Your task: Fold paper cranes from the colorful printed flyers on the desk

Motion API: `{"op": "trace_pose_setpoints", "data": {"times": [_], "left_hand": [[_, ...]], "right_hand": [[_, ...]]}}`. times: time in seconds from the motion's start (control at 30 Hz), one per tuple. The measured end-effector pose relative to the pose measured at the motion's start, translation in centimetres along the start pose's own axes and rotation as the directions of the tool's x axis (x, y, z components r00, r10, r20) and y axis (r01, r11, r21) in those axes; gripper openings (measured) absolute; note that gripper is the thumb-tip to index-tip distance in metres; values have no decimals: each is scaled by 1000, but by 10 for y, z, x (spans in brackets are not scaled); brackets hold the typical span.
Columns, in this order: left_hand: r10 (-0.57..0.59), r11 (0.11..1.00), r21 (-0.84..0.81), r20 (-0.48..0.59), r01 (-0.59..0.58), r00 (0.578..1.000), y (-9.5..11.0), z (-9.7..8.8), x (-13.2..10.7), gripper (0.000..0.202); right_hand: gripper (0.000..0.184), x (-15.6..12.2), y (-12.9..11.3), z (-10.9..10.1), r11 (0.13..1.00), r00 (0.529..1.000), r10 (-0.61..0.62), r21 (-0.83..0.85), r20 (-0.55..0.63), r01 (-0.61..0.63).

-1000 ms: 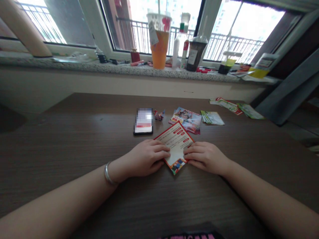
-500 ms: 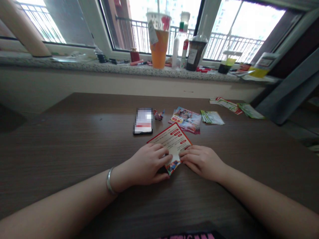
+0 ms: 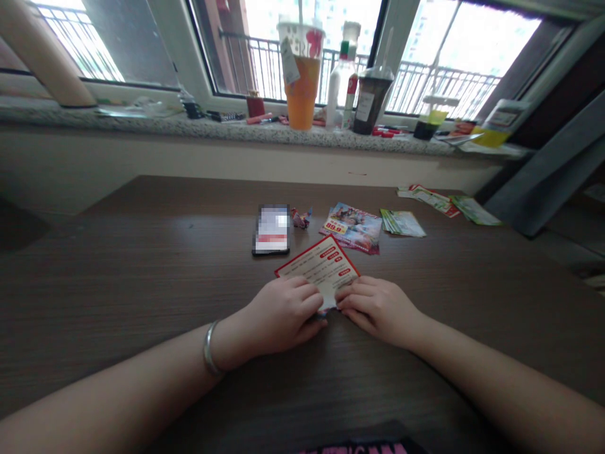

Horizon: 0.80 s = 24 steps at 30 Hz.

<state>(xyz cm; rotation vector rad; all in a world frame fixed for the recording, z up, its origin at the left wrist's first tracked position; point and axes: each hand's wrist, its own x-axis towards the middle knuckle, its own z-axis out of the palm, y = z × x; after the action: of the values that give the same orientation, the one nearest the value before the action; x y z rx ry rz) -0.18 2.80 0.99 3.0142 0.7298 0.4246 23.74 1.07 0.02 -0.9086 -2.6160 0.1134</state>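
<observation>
A printed paper leaflet [image 3: 326, 265], pale with a red border and lines of text, lies on the brown table [image 3: 142, 265] between my hands. My left hand [image 3: 290, 312], a silver bangle at its wrist, is closed on the leaflet's lower left part. Across from it, my right hand [image 3: 373, 309] pinches the lower right edge, its fingers bent. Only a sliver of the colourful near edge shows between the fingertips; the rest of that edge is hidden by the hands. Just beyond the leaflet rests a stack of colourful flyers [image 3: 357, 227].
A phone [image 3: 271, 230] with a blurred screen lies behind my left hand, beside a small folded paper piece [image 3: 301, 218]. Green and white papers [image 3: 404, 223] lie farther right. On the stone windowsill [image 3: 227, 129] stand an orange drink cup [image 3: 301, 88], a dark cup [image 3: 371, 104] and bottles.
The leaflet has shifted slightly left. Its colourful near corner, which stuck out toward me, is now mostly out of sight between my fingers. Both hands have come a little closer together.
</observation>
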Motion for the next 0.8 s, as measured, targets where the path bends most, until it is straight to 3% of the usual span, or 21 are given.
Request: {"op": "trace_pose_setpoints", "data": {"times": [0.1, 0.43, 0.8], "left_hand": [[-100, 995, -31, -7, 99, 995, 3, 0, 1, 27], [-203, 969, -141, 21, 204, 979, 0, 2, -1, 22], [-321, 933, -155, 42, 324, 946, -8, 4, -3, 20]], "right_hand": [[15, 2, 0, -1, 1000, 1000, -4, -2, 5, 4], [12, 2, 1, -1, 980, 996, -88, 178, 17, 84], [17, -3, 3, 1, 973, 990, 140, 188, -8, -136]]}}
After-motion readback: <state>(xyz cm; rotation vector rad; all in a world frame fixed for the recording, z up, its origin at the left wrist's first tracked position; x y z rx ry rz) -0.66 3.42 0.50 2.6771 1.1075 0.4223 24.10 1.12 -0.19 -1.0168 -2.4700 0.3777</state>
